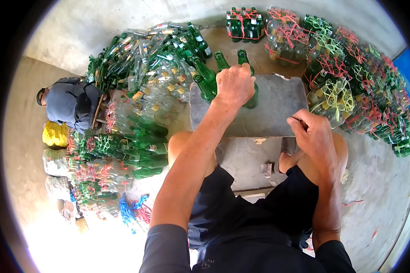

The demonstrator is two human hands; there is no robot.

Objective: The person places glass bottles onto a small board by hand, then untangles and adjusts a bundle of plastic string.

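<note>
My left hand [236, 85] is closed at a group of green glass bottles over a grey slab-like surface [278, 107]. One green bottle [252, 98] shows on both sides of my fingers, its neck above them and its base below. Another bottle's neck [220, 60] rises just behind the knuckles. To the left, two more green bottles, a nearer one [205, 89] and a farther one [204, 69], stand close together. My right hand [312, 129] hovers at the slab's right front edge, thumb and forefinger pinched together. Whatever it may hold is hidden.
Loose bottles [146, 63] are heaped at the back left. Bottle bundles bound with red and green string [330, 59] curve along the right. More bundles [118, 159] line the left, where a person [73, 104] sits. Blue string [131, 209] lies on the floor.
</note>
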